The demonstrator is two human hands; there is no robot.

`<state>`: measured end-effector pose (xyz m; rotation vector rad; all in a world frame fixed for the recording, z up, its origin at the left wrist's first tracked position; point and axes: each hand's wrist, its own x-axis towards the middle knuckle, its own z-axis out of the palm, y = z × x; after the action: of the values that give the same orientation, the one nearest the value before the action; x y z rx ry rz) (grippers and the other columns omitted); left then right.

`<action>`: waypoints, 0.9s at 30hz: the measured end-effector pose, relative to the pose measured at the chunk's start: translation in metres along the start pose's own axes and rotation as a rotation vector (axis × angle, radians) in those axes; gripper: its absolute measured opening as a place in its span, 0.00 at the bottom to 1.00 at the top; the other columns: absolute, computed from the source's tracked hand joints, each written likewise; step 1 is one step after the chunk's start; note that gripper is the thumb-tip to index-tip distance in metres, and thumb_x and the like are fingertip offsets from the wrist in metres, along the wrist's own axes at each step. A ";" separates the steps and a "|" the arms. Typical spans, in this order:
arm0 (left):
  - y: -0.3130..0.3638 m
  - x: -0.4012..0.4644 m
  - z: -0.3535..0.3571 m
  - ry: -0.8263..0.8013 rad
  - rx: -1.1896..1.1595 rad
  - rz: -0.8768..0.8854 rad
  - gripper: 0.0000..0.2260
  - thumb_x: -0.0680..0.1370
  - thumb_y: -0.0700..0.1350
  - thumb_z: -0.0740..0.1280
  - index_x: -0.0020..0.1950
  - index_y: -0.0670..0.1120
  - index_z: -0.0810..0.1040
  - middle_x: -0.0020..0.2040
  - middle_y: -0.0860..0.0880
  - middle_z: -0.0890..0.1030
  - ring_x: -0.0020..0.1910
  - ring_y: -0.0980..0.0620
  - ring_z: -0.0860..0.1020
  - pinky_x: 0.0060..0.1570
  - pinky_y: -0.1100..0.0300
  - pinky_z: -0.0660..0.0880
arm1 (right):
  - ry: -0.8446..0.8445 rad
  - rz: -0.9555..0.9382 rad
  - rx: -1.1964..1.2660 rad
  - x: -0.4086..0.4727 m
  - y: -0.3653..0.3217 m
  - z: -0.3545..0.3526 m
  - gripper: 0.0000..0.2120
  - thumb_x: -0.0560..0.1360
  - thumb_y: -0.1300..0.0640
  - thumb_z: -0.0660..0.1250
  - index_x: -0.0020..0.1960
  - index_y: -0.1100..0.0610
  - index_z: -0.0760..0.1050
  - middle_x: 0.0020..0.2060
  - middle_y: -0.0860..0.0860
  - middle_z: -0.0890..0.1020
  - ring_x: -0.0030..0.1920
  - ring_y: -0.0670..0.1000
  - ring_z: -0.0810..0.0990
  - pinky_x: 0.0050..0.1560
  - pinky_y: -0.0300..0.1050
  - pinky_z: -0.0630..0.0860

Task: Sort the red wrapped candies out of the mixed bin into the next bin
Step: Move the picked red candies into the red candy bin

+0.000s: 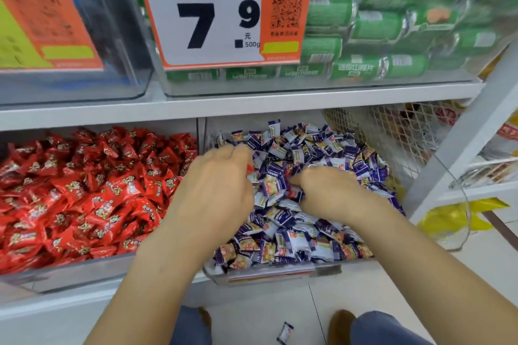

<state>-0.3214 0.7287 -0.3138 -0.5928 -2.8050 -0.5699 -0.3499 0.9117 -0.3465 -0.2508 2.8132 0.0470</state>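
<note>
Because stray red candies hide among purple wrappers in the mixed bin (269,274), both hands dig there — left hand (215,185) fingers curled on a red candy (250,168), right hand (330,190) fingers buried beside another red candy (294,192), their state I cannot tell — ready for the red bin (84,269) left of them.

A white lower shelf (92,300) carries two clear bins side by side: the left bin (70,272) heaped with red wrapped candies (84,193), the right bin (280,272) with purple-and-white ones (302,227). One stray candy (284,333) lies on the tiled floor (392,274) below.
</note>
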 end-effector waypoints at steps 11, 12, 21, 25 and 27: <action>-0.016 0.013 -0.015 0.209 -0.211 -0.156 0.02 0.75 0.51 0.66 0.44 0.55 0.73 0.34 0.53 0.79 0.32 0.59 0.75 0.39 0.56 0.71 | -0.065 -0.193 0.090 0.011 -0.006 0.013 0.30 0.75 0.54 0.65 0.74 0.45 0.59 0.61 0.51 0.76 0.58 0.54 0.75 0.47 0.46 0.74; -0.015 0.013 -0.014 0.199 -0.215 -0.152 0.03 0.75 0.51 0.66 0.44 0.56 0.73 0.34 0.52 0.79 0.32 0.57 0.76 0.40 0.55 0.73 | -0.072 -0.186 0.075 0.011 -0.008 0.013 0.30 0.75 0.53 0.66 0.74 0.47 0.59 0.55 0.52 0.78 0.52 0.54 0.75 0.42 0.45 0.72; -0.008 0.014 -0.010 0.181 -0.173 -0.099 0.02 0.76 0.51 0.66 0.47 0.55 0.74 0.20 0.55 0.70 0.22 0.57 0.71 0.33 0.55 0.73 | 0.126 -0.150 0.098 0.018 -0.016 0.018 0.07 0.77 0.55 0.63 0.53 0.53 0.76 0.44 0.53 0.80 0.49 0.58 0.79 0.39 0.44 0.68; -0.006 0.015 -0.012 0.156 -0.179 -0.085 0.03 0.76 0.53 0.65 0.48 0.56 0.75 0.27 0.54 0.76 0.26 0.57 0.74 0.36 0.53 0.75 | 0.273 -0.014 0.246 0.011 0.003 0.006 0.12 0.79 0.51 0.62 0.59 0.49 0.78 0.46 0.52 0.82 0.42 0.53 0.77 0.38 0.43 0.71; 0.000 0.016 -0.011 0.123 -0.176 -0.072 0.05 0.76 0.53 0.64 0.50 0.55 0.75 0.29 0.54 0.76 0.29 0.55 0.74 0.36 0.54 0.74 | 0.332 0.031 0.279 0.006 0.013 0.000 0.11 0.79 0.50 0.62 0.58 0.50 0.78 0.42 0.50 0.81 0.39 0.51 0.75 0.37 0.43 0.71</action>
<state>-0.3343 0.7296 -0.2996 -0.4729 -2.6869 -0.8447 -0.3574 0.9235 -0.3484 -0.1614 3.1018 -0.4138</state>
